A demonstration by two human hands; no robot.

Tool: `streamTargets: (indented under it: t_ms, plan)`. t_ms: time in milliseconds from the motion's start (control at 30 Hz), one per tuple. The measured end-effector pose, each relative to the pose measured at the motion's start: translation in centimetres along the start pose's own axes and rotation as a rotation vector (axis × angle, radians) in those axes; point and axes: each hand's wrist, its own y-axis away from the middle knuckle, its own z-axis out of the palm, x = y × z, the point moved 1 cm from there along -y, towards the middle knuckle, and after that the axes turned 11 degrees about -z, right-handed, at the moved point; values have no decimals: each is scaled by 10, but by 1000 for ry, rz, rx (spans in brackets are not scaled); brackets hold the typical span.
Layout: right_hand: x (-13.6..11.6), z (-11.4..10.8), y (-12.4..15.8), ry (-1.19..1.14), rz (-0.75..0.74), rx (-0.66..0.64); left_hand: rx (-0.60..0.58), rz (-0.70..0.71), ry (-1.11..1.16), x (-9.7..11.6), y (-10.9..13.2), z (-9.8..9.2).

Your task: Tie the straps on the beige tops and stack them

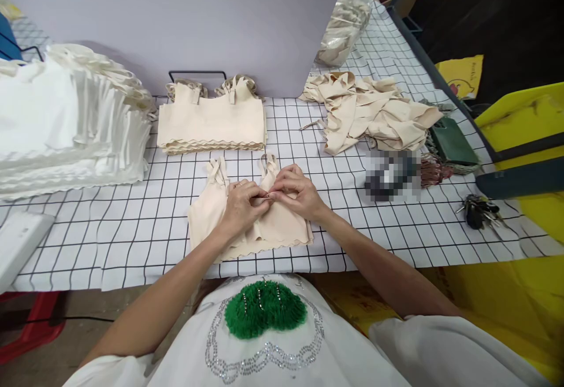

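Note:
A beige crop top (pixel 211 214) lies flat on the checked tablecloth (pixel 132 240) right in front of me, straps pointing away. My left hand (pixel 241 206) and my right hand (pixel 296 190) meet over its upper right part, near the right strap. Both pinch the fabric with closed fingers, fingertips touching each other. What exactly lies between the fingertips is too small to make out.
A neat stack of beige tops (pixel 211 123) sits behind. White folded garments (pixel 66 123) pile up at left. A loose heap of beige tops (pixel 370 111) lies at right, with a green pouch (pixel 452 143), a blurred object (pixel 392 172) and keys (pixel 478 211). A clear bag (pixel 346 23) leans at the back.

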Motion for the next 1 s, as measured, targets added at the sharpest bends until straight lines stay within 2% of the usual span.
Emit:
streamTargets:
  t_ms: [433,1000]
  plan:
    - [0,0,2,-58,48,19,-8,5,18,-1,-1,0]
    - [4,2,3,-34,-7,45,-34,-20,-15,6,1,-4]
